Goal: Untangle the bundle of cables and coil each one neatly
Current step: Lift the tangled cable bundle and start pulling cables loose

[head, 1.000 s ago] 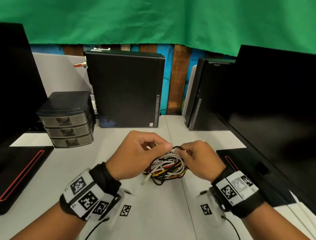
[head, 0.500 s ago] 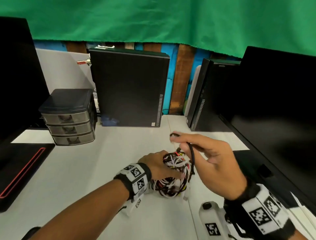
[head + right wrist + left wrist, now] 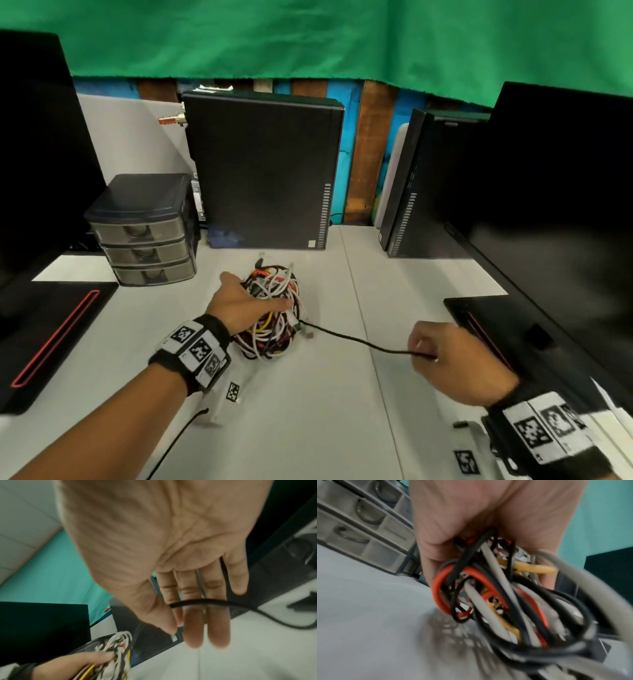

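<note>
A tangled bundle of white, black, red and yellow cables [image 3: 274, 329] lies on the white table [image 3: 308, 428] in front of the middle computer case. My left hand [image 3: 255, 291] lies over its left side and grips it, thumb across the top; in the left wrist view the cables [image 3: 496, 601] run under the palm of the left hand [image 3: 488, 520]. One thin black cable [image 3: 356, 341] stretches from the bundle rightwards to my right hand [image 3: 424, 349]. In the right wrist view the right hand [image 3: 175, 615] pinches the black cable [image 3: 197, 601] between thumb and forefinger, its other fingers straight.
A grey three-drawer unit [image 3: 144, 233] stands at the back left. Two black computer cases [image 3: 263, 171] [image 3: 407, 192] line the back. A large dark monitor [image 3: 555, 205] fills the right side. Black pads with red stripes lie at the left [image 3: 44, 335] and the right [image 3: 507, 325].
My right hand has pulled the black cable out of the bundle, rightwards and toward me, so it now runs stretched. My left hand holds the bundle down, a little farther away.
</note>
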### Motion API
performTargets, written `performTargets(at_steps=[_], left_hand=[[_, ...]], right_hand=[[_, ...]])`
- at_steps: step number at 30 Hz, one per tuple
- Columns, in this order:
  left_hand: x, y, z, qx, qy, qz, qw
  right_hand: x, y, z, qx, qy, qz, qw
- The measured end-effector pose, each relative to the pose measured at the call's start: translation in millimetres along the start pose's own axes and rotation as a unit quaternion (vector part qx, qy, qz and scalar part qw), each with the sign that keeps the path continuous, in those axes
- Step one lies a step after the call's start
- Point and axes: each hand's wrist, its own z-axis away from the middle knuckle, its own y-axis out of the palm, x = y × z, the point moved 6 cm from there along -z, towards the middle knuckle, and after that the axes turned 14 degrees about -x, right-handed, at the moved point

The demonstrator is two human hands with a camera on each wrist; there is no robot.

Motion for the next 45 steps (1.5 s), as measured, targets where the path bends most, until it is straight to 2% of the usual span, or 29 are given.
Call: performTargets(at_steps=[3, 5, 7, 11, 16, 19, 22, 24, 26, 27, 29, 31, 32, 33, 35, 37, 41, 43, 45], left_hand=[[1, -8, 2, -0.059, -0.013, 0.172, 0.983], [1, -9, 6, -0.072, -0.008, 0.284, 0.956], [-2, -10, 12, -0.071, 0.009, 0.362, 0.929], [-16, -16, 29, -0.075, 0.078, 0.415, 0.903], [-31, -28, 46, -0.092, 0.168, 0.429, 0.883], [-44, -35, 58, -0.1, 0.212, 0.433, 0.871], [-61, -40, 78, -0.074, 0.276, 0.437, 0.853], [-73, -41, 96, -0.06, 0.331, 0.425, 0.84], [-82, -44, 113, -0.074, 0.409, 0.396, 0.819], [-84, -46, 118, -0.086, 0.447, 0.383, 0.804], [-88, -52, 126, -0.116, 0.516, 0.348, 0.774], [-91, -55, 132, -0.143, 0.576, 0.294, 0.749], [-92, -54, 135, -0.145, 0.601, 0.268, 0.739], [-93, -52, 139, -0.142, 0.621, 0.246, 0.73], [-91, -46, 146, -0.142, 0.654, 0.208, 0.713], [-86, -41, 151, -0.144, 0.687, 0.164, 0.693], [-73, -33, 152, -0.128, 0.741, 0.063, 0.656], [-69, -30, 147, -0.115, 0.757, 0.007, 0.644], [-62, -27, 136, -0.1, 0.755, -0.078, 0.644]], right_hand=[[29, 30, 6, 0.137, 0.031, -0.138, 0.98], [55, 45, 2, 0.158, 0.06, -0.227, 0.959], [79, 52, -7, 0.105, 0.071, -0.306, 0.944], [105, 51, -16, -0.015, 0.102, -0.432, 0.896], [116, 33, -7, -0.054, 0.103, -0.527, 0.842], [119, 25, -2, -0.068, 0.08, -0.517, 0.849], [121, 10, -1, -0.098, 0.05, -0.503, 0.857], [121, -3, 0, -0.125, 0.035, -0.504, 0.854], [114, -11, 1, -0.136, 0.035, -0.504, 0.852], [108, -14, 2, -0.143, 0.045, -0.514, 0.845], [95, -20, 6, -0.154, 0.082, -0.563, 0.808], [88, -30, 9, -0.146, 0.086, -0.604, 0.779], [88, -35, 9, -0.134, 0.079, -0.605, 0.781], [89, -39, 8, -0.118, 0.065, -0.589, 0.797], [90, -41, 2, -0.094, 0.032, -0.505, 0.858], [89, -38, -9, -0.09, 0.02, -0.434, 0.896], [86, -53, -38, -0.143, 0.02, -0.385, 0.911], [91, -78, -52, -0.209, -0.036, -0.301, 0.93], [103, -103, -61, -0.26, -0.105, -0.177, 0.943]])
